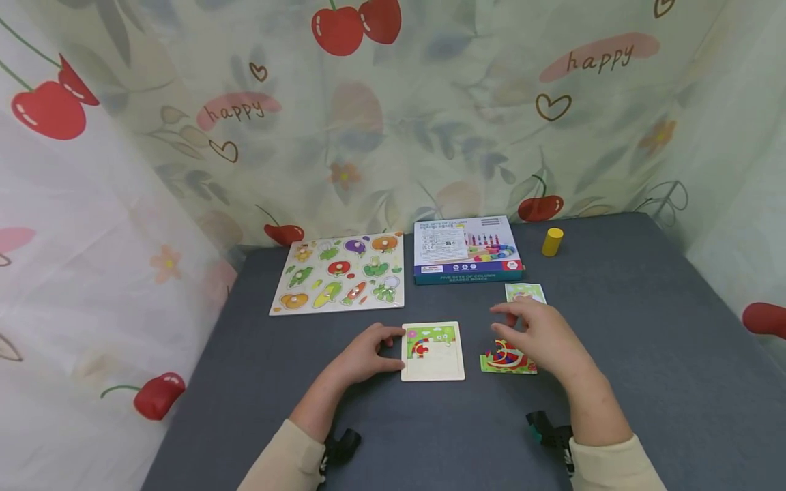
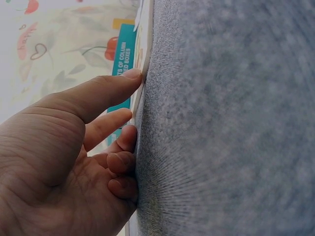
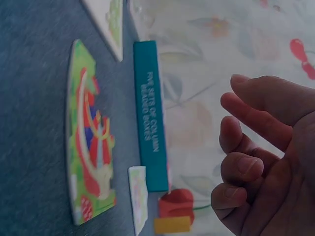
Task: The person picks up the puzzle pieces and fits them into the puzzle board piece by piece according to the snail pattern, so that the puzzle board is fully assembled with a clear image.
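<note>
A small square puzzle board (image 1: 447, 365) with a pale frame lies before me, pieces filling its top and left. My left hand (image 1: 368, 354) touches its left edge with thumb and index finger, both fairly straight; the other fingers curl beneath the palm in the left wrist view. My right hand (image 1: 546, 334) hovers above a joined group of puzzle pieces (image 3: 88, 147), red and green. Its thumb and index finger are apart with nothing between them. Beyond that hand lies a small picture card (image 1: 534, 292), partly covered by it in the head view.
At the back left lies a vegetable peg board (image 1: 338, 273). Beside it is a flat box (image 1: 468, 274) with a teal side. A yellow cylinder (image 1: 552, 242) stands at the back right. Patterned cloth (image 1: 393, 136) hangs behind the grey tabletop (image 1: 368, 436).
</note>
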Demonstrator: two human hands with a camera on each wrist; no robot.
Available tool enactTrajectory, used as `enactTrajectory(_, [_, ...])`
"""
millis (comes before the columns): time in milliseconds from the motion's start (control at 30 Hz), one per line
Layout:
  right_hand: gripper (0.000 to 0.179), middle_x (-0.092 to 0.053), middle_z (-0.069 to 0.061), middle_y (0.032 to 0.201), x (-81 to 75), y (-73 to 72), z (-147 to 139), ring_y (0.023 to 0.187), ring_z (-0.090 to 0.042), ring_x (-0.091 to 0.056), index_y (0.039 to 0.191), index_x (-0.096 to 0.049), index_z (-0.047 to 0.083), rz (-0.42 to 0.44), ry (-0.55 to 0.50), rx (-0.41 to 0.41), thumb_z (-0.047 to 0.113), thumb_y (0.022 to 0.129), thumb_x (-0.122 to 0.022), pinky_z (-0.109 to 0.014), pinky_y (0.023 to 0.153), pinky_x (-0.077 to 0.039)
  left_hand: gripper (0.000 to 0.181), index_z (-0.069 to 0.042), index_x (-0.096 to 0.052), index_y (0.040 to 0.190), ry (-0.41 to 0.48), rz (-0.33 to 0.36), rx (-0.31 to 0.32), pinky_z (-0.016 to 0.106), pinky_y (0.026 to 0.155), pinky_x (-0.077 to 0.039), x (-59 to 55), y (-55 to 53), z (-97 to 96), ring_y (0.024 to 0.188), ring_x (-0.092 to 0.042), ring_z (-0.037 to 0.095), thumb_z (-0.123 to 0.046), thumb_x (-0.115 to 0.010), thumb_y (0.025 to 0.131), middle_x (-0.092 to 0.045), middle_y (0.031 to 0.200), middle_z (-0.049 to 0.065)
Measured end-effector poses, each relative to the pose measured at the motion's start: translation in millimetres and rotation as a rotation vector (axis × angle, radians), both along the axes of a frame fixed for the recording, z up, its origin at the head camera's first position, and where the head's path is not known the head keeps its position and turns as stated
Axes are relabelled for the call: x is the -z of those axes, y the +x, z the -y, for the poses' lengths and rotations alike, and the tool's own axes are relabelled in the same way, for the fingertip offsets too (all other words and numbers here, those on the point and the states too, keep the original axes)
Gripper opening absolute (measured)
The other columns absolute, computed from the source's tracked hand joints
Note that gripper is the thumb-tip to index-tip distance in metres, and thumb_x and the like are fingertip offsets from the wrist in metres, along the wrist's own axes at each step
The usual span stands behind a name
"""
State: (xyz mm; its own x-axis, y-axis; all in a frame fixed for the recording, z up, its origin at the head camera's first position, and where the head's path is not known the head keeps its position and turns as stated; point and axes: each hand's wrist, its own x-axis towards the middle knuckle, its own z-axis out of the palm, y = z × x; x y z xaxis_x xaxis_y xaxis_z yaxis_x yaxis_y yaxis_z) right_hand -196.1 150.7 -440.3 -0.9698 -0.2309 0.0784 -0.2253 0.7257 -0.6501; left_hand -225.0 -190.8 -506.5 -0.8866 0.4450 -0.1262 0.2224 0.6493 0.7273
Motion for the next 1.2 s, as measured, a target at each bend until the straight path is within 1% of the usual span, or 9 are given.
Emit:
enactTrajectory(200, [0.04,-0.056,-0.003,0.087,14.5,-6.7,-9,0.066,-0.02,-0.048,0.128,-0.07,0.003,0.104,-0.007,0.022,0.024,0.095,-0.076,-0.035,0.058,-0.041,0.057,-0.012,-0.063,0.14,-0.002,0.0,-0.005,0.036,0.072,-0.037,-0.2,0.6,0.1,0.086,-0.044,0.021,-0.024,-0.084,0.088,-0.05,0.103,0.004])
enactTrajectory(333, [0.044,-0.054,-0.004,0.084,23.7,-9.8,-13,0.068,-0.021,-0.048,0.13,-0.069,0.003,0.174,0.018,0.036,0.025,0.093,-0.077,-0.034,0.058,-0.039,0.057,-0.012,-0.063,0.141,-0.006,0.004,-0.011,0.036,0.072,-0.038,0.1,1.0,0.2,0.086,-0.044,0.021,-0.024,-0.084,0.089,-0.05,0.103,0.004])
enactTrajectory(533, [0.049,-0.054,-0.004,0.08,37.9,-12.6,-16,0.069,-0.02,-0.049,0.13,-0.068,0.002,0.251,0.047,0.036,0.029,0.092,-0.079,-0.035,0.061,-0.038,0.058,-0.013,-0.062,0.141,-0.011,0.009,-0.014,0.037,0.072,-0.037,-0.8,1.4,0.2,0.086,-0.044,0.021,-0.024,-0.083,0.089,-0.05,0.103,0.004])
enactTrajectory(633, [0.05,-0.053,-0.004,0.08,43.2,-13.6,-16,0.071,-0.02,-0.048,0.131,-0.067,0.002,0.28,0.051,0.027,0.026,0.09,-0.081,-0.036,0.064,-0.037,0.057,-0.013,-0.062,0.141,-0.012,0.012,-0.017,0.037,0.073,-0.038,-1.7,1.3,-0.1,0.086,-0.045,0.021,-0.025,-0.083,0.089,-0.05,0.104,0.004])
enactTrajectory(700, [0.051,-0.052,-0.004,0.08,45.4,-13.9,-16,0.072,-0.02,-0.048,0.131,-0.067,0.0,0.286,0.057,0.018,0.024,0.088,-0.082,-0.036,0.065,-0.036,0.057,-0.013,-0.062,0.141,-0.014,0.012,-0.018,0.037,0.073,-0.038,-2.3,1.1,-0.4,0.087,-0.045,0.021,-0.025,-0.083,0.089,-0.05,0.104,0.004])
enactTrajectory(800, [0.05,-0.052,-0.005,0.08,48.0,-14.1,-15,0.074,-0.02,-0.049,0.13,-0.068,0.001,0.299,0.057,0.032,0.021,0.087,-0.083,-0.037,0.066,-0.036,0.057,-0.013,-0.062,0.141,-0.018,0.011,-0.015,0.036,0.073,-0.038,-2.9,1.4,-0.7,0.087,-0.045,0.02,-0.025,-0.083,0.089,-0.05,0.103,0.003])
enactTrajectory(1033, [0.044,-0.052,-0.007,0.085,51.0,-15.2,-12,0.078,-0.022,-0.05,0.124,-0.069,0.005,0.32,0.05,0.074,0.021,0.086,-0.084,-0.037,0.067,-0.037,0.058,-0.015,-0.062,0.141,-0.029,0.017,-0.023,0.036,0.073,-0.038,-1.9,0.8,-0.7,0.087,-0.046,0.021,-0.026,-0.084,0.088,-0.05,0.103,0.003])
enactTrajectory(1133, [0.044,-0.053,-0.008,0.088,50.7,-16.7,-12,0.081,-0.024,-0.05,0.121,-0.068,0.004,0.321,0.051,0.077,0.021,0.084,-0.086,-0.039,0.069,-0.039,0.058,-0.016,-0.062,0.141,-0.032,0.02,-0.025,0.036,0.073,-0.039,-1.0,0.1,-0.7,0.088,-0.047,0.02,-0.027,-0.084,0.088,-0.05,0.103,0.002])
enactTrajectory(1200, [0.041,-0.055,-0.009,0.091,50.1,-17.5,-12,0.084,-0.025,-0.052,0.116,-0.069,0.005,0.318,0.056,0.08,0.02,0.083,-0.086,-0.04,0.072,-0.041,0.058,-0.017,-0.062,0.142,-0.034,0.021,-0.025,0.036,0.073,-0.039,-1.1,-0.3,-0.4,0.088,-0.047,0.02,-0.027,-0.084,0.088,-0.05,0.103,0.001])
